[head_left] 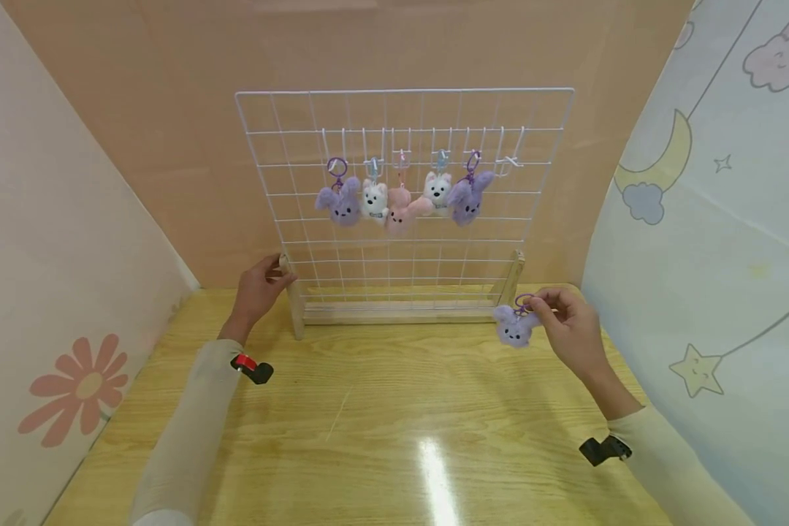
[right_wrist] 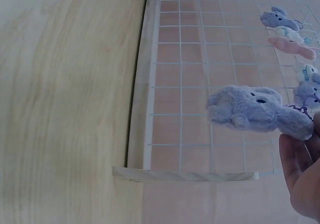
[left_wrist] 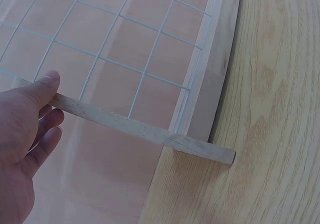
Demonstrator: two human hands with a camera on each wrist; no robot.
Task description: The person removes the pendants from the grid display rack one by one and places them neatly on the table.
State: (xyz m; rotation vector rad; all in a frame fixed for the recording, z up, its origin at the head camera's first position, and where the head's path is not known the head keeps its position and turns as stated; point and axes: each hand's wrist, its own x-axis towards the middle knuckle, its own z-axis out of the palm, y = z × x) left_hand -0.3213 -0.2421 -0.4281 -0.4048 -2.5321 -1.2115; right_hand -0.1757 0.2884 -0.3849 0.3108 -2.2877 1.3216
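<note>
My right hand pinches the purple ring of a purple plush bunny keychain, which hangs in front of the rack's right foot. In the right wrist view the bunny shows its face, one ear against the fingers. My left hand grips the top of the left wooden upright between thumb and fingers. The white wire grid rack stands on a wooden base. From its hooks hang purple bunnies, white dogs and a pink bunny. The rightmost hook holds nothing.
A wooden table lies under the rack. Behind it rises a tan backdrop. Patterned panels stand on both sides, a flower on the left one and a star on the right. The right wooden upright stands near the held bunny.
</note>
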